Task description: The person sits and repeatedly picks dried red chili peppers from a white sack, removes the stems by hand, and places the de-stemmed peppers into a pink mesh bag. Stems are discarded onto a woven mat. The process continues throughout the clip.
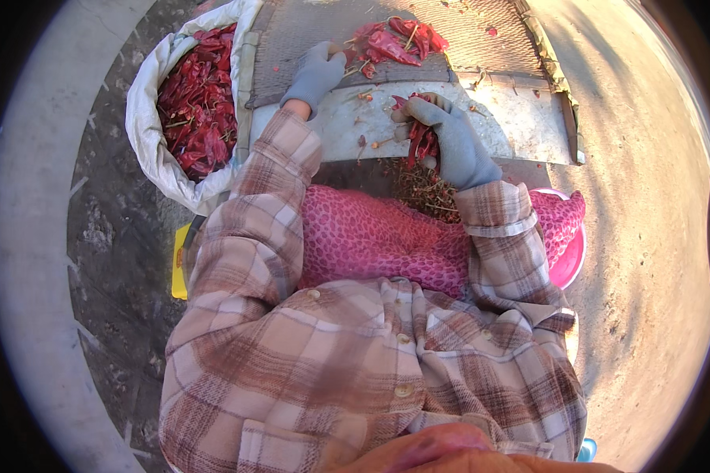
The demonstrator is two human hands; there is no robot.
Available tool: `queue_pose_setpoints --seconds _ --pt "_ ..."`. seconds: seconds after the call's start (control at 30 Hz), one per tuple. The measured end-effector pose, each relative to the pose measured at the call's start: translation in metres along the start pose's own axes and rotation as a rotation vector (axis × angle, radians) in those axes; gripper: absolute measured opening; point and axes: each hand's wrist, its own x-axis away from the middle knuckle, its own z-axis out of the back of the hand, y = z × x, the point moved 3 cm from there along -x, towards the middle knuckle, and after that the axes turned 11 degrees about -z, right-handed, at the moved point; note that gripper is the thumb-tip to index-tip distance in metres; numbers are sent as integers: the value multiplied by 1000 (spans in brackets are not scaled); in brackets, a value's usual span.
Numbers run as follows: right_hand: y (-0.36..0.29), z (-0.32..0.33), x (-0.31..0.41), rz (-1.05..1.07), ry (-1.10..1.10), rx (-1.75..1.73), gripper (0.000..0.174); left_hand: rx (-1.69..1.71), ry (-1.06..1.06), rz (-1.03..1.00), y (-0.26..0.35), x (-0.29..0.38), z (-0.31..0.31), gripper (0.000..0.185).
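My left hand (316,77) wears a grey-blue glove. Its fingertips pinch a dried red chili (349,56) at the near edge of a mesh screen (307,32). A loose pile of dried red chilies (393,47) lies on the screen just right of that hand. Several dried red chilies (421,145) are bunched in my right hand (458,133), gloved alike, which hovers over a pale board (349,130). Broken stems are scattered on this board. Below the right hand lies a heap of chili stems (435,192), partly hidden by the hand and sleeve.
An open white woven sack (145,127) full of red chilies stands left of the screen. Pink patterned cloth (378,236) covers my lap. A pink basin (571,263) is partly hidden at right, and a yellow object (180,260) sits by my left elbow. A wooden frame edge (571,127) bounds the screen.
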Motion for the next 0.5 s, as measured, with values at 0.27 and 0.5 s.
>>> queue_pose_setpoints --seconds 0.27,0.5 --pt "-5 9 -8 195 266 24 30 806 -51 197 138 80 14 27" --pt "-13 7 18 160 109 117 36 926 -61 -17 186 108 -1 26"
